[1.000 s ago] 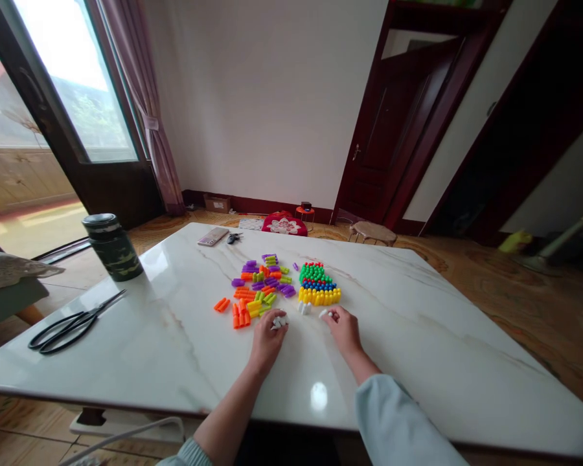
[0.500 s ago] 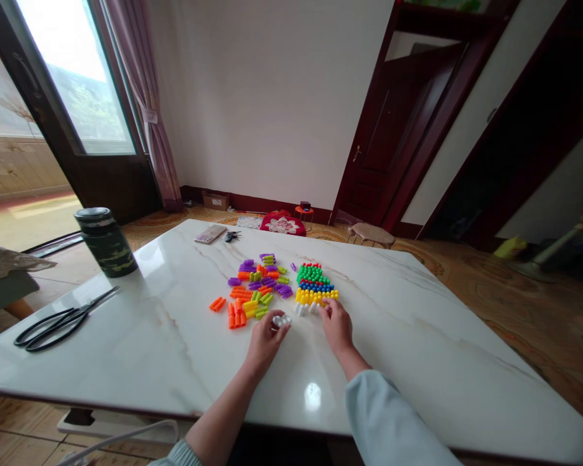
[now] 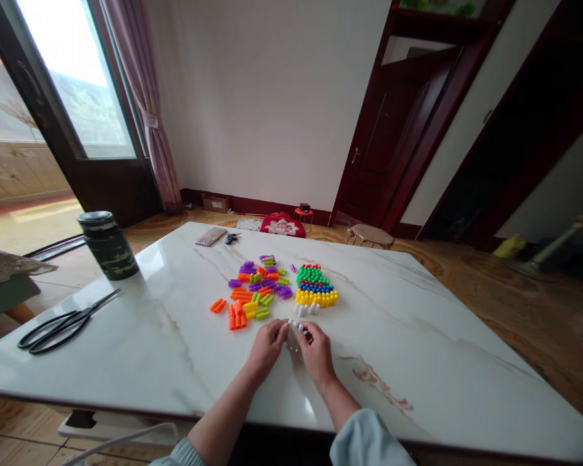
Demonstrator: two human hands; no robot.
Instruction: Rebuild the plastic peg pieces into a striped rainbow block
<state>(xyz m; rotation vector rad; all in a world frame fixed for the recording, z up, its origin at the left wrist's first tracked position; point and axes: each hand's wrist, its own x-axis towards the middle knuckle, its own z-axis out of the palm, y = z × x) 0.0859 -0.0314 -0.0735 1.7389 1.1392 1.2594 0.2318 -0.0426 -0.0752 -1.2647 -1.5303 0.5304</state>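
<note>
Small white plastic pegs (image 3: 293,323) are pinched between my two hands, low over the near middle of the table. My left hand (image 3: 266,348) is closed on its side of them. My right hand (image 3: 317,355), also closed, meets it with a white piece at the fingertips. Fingers partly hide how the pieces join. Just beyond stand several loose white pegs (image 3: 306,309), then rows of yellow pegs (image 3: 315,298), blue pegs (image 3: 317,287) and green pegs (image 3: 313,274). To their left spread orange pieces (image 3: 237,315), purple pieces (image 3: 284,291) and lime pieces (image 3: 262,314).
The marble-patterned table (image 3: 175,362) carries black-handled scissors (image 3: 61,327) and a camouflage flask (image 3: 109,246) at the left. A phone (image 3: 210,236) and keys (image 3: 232,238) lie at the far edge. Past the table stands a round stool (image 3: 372,235).
My right hand has left the white peg row and moved left and nearer, bringing a white peg to the pieces in my left hand. Fewer white pegs stand in the row.
</note>
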